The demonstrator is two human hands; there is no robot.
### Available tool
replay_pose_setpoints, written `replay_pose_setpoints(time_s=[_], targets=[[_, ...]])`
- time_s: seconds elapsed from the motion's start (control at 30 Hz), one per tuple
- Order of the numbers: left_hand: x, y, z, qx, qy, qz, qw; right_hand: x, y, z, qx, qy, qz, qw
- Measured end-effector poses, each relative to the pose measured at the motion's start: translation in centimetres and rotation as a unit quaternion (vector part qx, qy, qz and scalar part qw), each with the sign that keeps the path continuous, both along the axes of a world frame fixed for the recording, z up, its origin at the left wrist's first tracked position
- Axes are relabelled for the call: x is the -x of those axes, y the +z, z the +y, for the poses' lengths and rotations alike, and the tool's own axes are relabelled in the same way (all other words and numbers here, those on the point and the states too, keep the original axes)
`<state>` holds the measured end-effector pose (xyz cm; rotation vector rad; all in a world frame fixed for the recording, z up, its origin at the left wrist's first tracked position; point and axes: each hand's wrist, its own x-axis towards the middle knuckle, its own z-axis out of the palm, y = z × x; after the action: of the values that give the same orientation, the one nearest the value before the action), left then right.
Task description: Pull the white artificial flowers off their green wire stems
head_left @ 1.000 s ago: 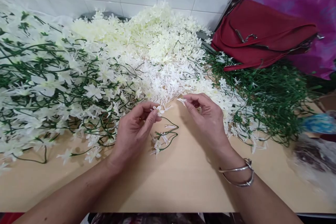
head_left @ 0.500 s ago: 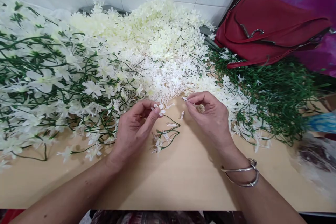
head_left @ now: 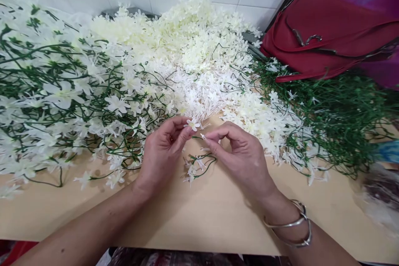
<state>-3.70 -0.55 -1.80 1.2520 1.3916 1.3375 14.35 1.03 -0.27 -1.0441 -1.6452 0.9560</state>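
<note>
Thumb and finger of my left hand [head_left: 165, 149] pinch a small white flower [head_left: 193, 124], its petals facing up. Close by on the right, my right hand [head_left: 241, 153] pinches a small white piece [head_left: 203, 136], which looks like a stamen. The two sets of fingertips are a short gap apart. From the flower a green stem [head_left: 207, 166] curves down over the table between the hands, with small white blooms at its lower end. My right fingers partly hide that stem.
Finished-looking white flowers on green stems [head_left: 62, 95] are heaped at the left. Loose cream petals [head_left: 199, 33] and white stamens [head_left: 208, 91] lie behind the hands. Green stems [head_left: 346, 108], a red bag [head_left: 330, 29] and a plastic bag [head_left: 380, 199] are at the right on the table [head_left: 199, 224].
My right hand has moved left and down, bringing its white piece near the flower. My left hand still holds the flower. The whole view has shifted slightly.
</note>
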Motion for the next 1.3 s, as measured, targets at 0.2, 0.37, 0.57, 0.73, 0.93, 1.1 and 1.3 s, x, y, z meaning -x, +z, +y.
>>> replay_pose_setpoints(time_s=[0.2, 0.37, 0.57, 0.73, 0.93, 1.1, 1.3], targets=[[-0.2, -0.4, -0.4, -0.038, -0.032, 0.122, 0.991, 1.0, -0.3, -0.3, 0.130, -0.021, 0.065, 0.989], [-0.4, -0.1, -0.8, -0.106, -0.057, 0.233, 0.965, 0.8, -0.3, 0.2, 0.193, -0.022, 0.102, 0.976], [-0.7, 0.5, -0.8, -0.191, -0.053, 0.280, 0.939, 0.8, 0.0, -0.1, 0.222, -0.026, 0.100, 0.969], [-0.8, 0.1, -0.8, -0.200, -0.060, 0.279, 0.937, 0.8, 0.3, 0.0, 0.232, -0.025, 0.105, 0.967], [-0.7, 0.1, -0.7, -0.183, -0.066, 0.253, 0.948, 0.7, 0.1, 0.1, 0.216, -0.009, 0.116, 0.969], [-0.9, 0.3, -0.9, -0.151, -0.084, 0.202, 0.964, 0.3, -0.6, 0.4, 0.160, -0.028, 0.089, 0.983], [-0.4, 1.4, -0.7, -0.169, -0.016, 0.165, 0.972, -1.2, -0.6, 1.9, 0.018, -0.091, 0.093, 0.991]])
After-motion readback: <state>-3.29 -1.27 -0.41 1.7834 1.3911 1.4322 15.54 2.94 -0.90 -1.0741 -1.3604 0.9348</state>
